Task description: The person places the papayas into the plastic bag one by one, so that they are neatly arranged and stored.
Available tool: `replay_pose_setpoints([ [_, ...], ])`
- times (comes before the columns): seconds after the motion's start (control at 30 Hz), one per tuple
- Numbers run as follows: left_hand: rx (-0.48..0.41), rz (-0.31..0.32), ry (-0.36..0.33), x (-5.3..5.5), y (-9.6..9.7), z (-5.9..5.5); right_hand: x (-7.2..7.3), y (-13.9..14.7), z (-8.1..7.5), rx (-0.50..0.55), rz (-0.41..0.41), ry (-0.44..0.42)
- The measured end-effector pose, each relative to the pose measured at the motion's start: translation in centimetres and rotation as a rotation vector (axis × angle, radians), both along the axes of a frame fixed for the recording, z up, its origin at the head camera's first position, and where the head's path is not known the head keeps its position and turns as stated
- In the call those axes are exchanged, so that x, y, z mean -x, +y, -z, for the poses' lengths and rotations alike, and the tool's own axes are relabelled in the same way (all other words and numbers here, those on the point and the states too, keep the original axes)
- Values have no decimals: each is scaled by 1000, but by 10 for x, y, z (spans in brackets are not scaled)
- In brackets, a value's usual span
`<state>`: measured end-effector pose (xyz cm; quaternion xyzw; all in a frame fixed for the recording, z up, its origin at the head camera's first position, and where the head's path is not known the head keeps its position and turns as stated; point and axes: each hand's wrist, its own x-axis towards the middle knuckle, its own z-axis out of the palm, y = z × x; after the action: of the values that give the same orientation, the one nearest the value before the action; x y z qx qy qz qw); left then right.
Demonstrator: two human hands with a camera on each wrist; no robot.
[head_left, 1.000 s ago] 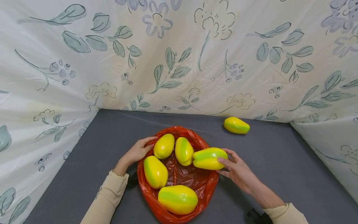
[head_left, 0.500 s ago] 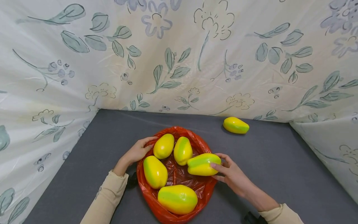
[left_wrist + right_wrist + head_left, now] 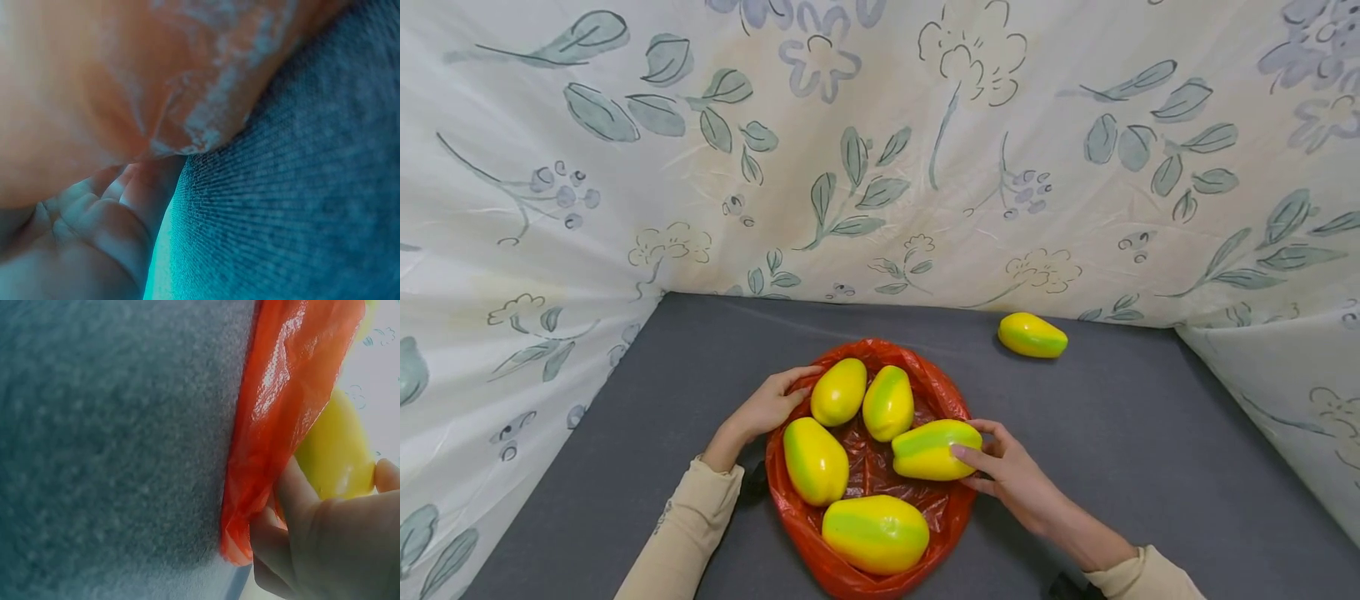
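A red plastic bag (image 3: 951,517) stands wide open with its rim rolled down. Several yellow-green papayas, such as the papaya (image 3: 876,533) at the near side, lie inside. My right hand (image 3: 1018,479) holds another papaya (image 3: 936,450) at its right end, thumb on top, over the bag's right side. In the right wrist view, its lower fingers lie against the bag's outer wall (image 3: 275,419). My left hand (image 3: 765,408) grips the bag's left rim between thumb and fingers. The left wrist view shows the palm (image 3: 94,237) beside the bag; the fingertips are hidden.
One more papaya (image 3: 1032,335) lies on the dark grey tabletop (image 3: 1150,442) at the back right. Flower-printed cloth (image 3: 880,150) hangs behind the table and along both sides.
My right hand has carried its papaya left and nearer, further in over the bag. The papaya beside it has shifted slightly left. My left hand has stayed in place.
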<state>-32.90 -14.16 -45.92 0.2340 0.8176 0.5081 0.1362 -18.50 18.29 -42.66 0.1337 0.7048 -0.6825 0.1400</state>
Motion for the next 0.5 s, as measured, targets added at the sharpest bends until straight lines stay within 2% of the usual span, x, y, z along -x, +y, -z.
replay_pose_setpoints([
  [0.23,5,4,6,0,-1,1,0,-8,-1,-36,-23,-11],
  [0.5,1,14,3,1,-2,1,2,-13,1,2,-124,11],
])
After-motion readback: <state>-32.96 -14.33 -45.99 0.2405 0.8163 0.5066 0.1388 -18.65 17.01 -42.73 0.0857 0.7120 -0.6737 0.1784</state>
